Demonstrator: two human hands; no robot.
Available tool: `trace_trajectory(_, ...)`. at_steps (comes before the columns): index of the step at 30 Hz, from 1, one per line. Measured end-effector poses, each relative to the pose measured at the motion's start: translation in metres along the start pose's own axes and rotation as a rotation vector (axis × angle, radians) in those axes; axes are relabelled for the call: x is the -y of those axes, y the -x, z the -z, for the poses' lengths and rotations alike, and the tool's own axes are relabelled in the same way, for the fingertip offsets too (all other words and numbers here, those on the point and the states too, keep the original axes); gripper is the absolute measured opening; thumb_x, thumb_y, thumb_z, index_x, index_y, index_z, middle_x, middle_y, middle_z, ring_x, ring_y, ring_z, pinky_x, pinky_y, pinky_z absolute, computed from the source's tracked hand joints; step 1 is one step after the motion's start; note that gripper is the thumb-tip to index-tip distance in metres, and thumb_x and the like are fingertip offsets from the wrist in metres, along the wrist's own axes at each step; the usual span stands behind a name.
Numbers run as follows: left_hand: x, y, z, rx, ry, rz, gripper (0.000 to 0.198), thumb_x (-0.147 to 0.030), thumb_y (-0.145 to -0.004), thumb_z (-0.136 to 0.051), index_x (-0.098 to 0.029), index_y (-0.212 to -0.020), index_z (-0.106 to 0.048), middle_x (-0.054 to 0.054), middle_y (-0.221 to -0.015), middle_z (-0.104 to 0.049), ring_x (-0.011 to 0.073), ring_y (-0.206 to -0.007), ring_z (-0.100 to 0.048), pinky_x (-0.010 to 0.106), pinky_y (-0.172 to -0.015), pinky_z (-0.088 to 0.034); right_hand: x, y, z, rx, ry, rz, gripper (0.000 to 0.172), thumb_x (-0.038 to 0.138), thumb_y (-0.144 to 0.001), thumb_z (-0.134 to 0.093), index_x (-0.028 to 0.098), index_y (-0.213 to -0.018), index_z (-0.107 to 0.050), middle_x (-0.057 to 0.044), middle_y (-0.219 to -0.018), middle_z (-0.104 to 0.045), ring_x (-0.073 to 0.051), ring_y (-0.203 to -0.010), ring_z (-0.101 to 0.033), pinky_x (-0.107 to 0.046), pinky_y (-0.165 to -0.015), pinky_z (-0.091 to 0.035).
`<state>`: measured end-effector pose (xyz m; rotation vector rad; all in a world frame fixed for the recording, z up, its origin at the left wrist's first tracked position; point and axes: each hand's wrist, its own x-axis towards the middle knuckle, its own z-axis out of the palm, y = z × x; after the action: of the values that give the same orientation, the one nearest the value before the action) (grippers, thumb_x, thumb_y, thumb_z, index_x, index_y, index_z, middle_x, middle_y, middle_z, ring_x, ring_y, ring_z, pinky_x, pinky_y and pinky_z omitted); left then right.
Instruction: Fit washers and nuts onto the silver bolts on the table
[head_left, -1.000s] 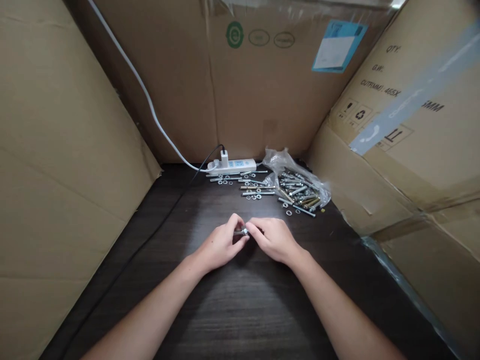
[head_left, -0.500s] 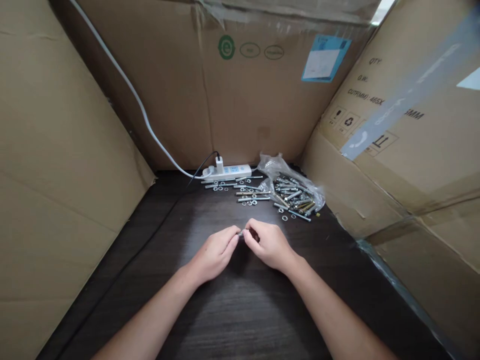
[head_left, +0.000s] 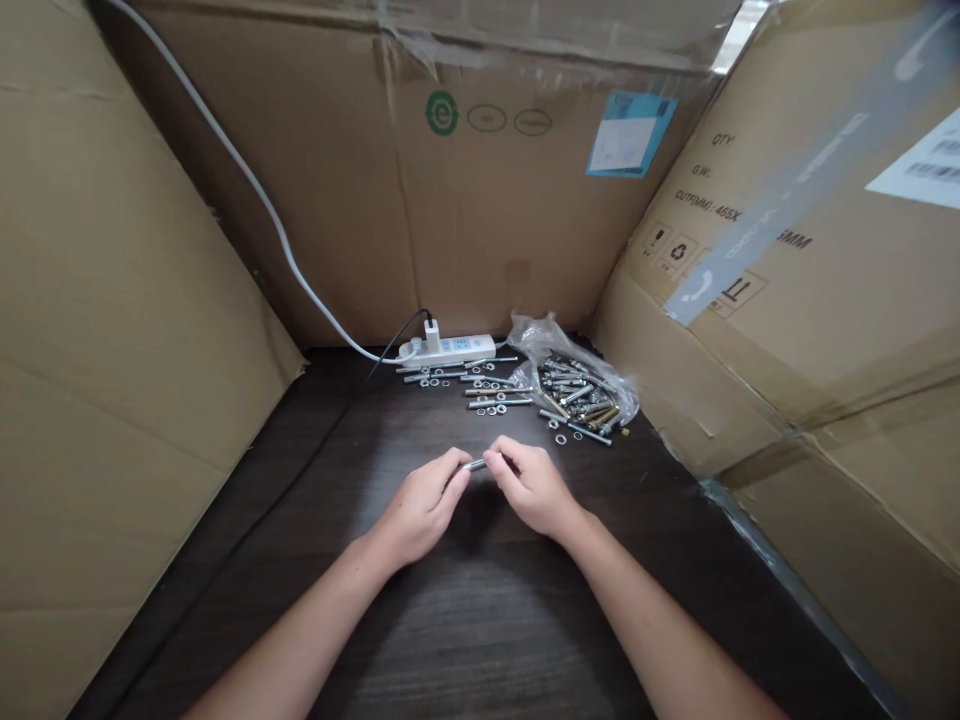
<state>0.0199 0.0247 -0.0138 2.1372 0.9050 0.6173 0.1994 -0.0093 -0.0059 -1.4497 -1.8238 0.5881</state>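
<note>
Between my hands, just above the dark table, is a slim silvery bolt lying nearly level. My left hand is closed round its left end, thumb and fingers pinching it. The fingertips of my right hand pinch the bolt's right end; whether a nut or washer is under them is hidden. Beyond the hands lie several loose bolts with nuts and washers laid beside them. A single washer rests near a bolt to the right of these.
An open clear plastic bag full of bolts lies at the back right. Behind the loose bolts is a white power strip with a charger. A black cable crosses the table's left side. Cardboard walls enclose the back and sides.
My hands have drawn slightly apart, and more of the bolt's shaft shows between them. The camera view has shifted a little, with the surroundings moving left in the picture.
</note>
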Motion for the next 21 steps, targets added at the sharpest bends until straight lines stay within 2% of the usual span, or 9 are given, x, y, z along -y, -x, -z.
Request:
trace_trajectory(3, 0.002, 0.000, 0.001, 0.010, -0.042, 0.017, 0.027, -0.034, -0.096, -0.030, -0.019, -0.085, -0.051, -0.001, -0.075, -0.053, 0.0130, -0.069, -0.049, 0.024, -0.065, -0.038, -0.002, -0.001, 0.000, -0.065, -0.018, 0.008, 0.032, 0.039, -0.093, -0.036, 0.020, -0.071, -0.051, 0.003, -0.059, -0.048, -0.011, -0.054, -0.045, -0.022, -0.056, -0.033)
trace_trajectory(8, 0.004, -0.002, 0.002, -0.015, -0.121, 0.012, 0.028, -0.034, -0.096, -0.030, -0.020, -0.083, -0.051, 0.000, -0.074, -0.054, 0.0148, -0.070, -0.051, 0.025, -0.064, -0.037, -0.006, -0.003, -0.002, -0.077, -0.029, -0.075, 0.043, 0.043, -0.091, -0.039, 0.019, -0.056, -0.043, 0.005, -0.049, -0.039, -0.009, -0.047, -0.038, -0.022, -0.050, -0.029)
trace_trajectory(10, 0.003, -0.002, 0.003, -0.014, -0.135, 0.010, 0.027, -0.034, -0.095, -0.032, -0.020, -0.085, -0.052, 0.000, -0.076, -0.056, 0.0154, -0.072, -0.052, 0.024, -0.064, -0.038, -0.005, -0.004, -0.005, -0.061, -0.122, -0.120, 0.043, 0.044, -0.090, -0.040, 0.019, -0.057, -0.047, 0.005, -0.048, -0.044, -0.009, -0.047, -0.042, -0.022, -0.050, -0.032)
trace_trajectory(14, 0.003, -0.003, 0.002, -0.022, -0.143, 0.015, 0.023, -0.033, -0.094, -0.034, -0.022, -0.097, -0.054, 0.001, -0.083, -0.060, 0.0168, -0.077, -0.056, 0.026, -0.070, -0.040, -0.003, -0.008, -0.006, -0.043, -0.431, -0.195, 0.035, 0.048, -0.087, -0.047, 0.018, -0.073, -0.058, 0.000, -0.063, -0.062, -0.011, -0.051, -0.053, -0.022, -0.052, -0.041)
trace_trajectory(17, 0.001, -0.002, 0.003, -0.060, -0.147, 0.048, 0.024, -0.033, -0.093, -0.035, -0.022, -0.108, -0.051, 0.002, -0.083, -0.060, 0.0181, -0.079, -0.057, 0.027, -0.072, -0.041, -0.009, -0.016, 0.012, -0.140, -0.448, -0.221, 0.035, 0.050, -0.082, -0.053, 0.016, -0.077, -0.060, -0.003, -0.065, -0.064, -0.012, -0.051, -0.055, -0.024, -0.049, -0.043)
trace_trajectory(19, 0.000, 0.000, 0.004, -0.075, -0.141, 0.077, 0.023, -0.032, -0.093, -0.036, -0.023, -0.108, -0.050, 0.001, -0.081, -0.059, 0.0178, -0.077, -0.056, 0.027, -0.070, -0.041, -0.019, -0.025, 0.034, -0.268, -0.316, -0.199, 0.034, 0.049, -0.079, -0.056, 0.016, -0.081, -0.061, -0.005, -0.069, -0.065, -0.015, -0.057, -0.057, -0.026, -0.053, -0.045)
trace_trajectory(21, -0.002, 0.001, 0.005, -0.056, -0.132, 0.098, 0.020, -0.032, -0.092, -0.036, -0.023, -0.100, -0.052, 0.000, -0.078, -0.059, 0.0165, -0.070, -0.055, 0.025, -0.064, -0.039, -0.034, -0.037, 0.062, -0.413, -0.072, -0.144, 0.032, 0.046, -0.077, -0.059, 0.015, -0.083, -0.063, -0.006, -0.074, -0.065, -0.016, -0.064, -0.058, -0.028, -0.060, -0.047)
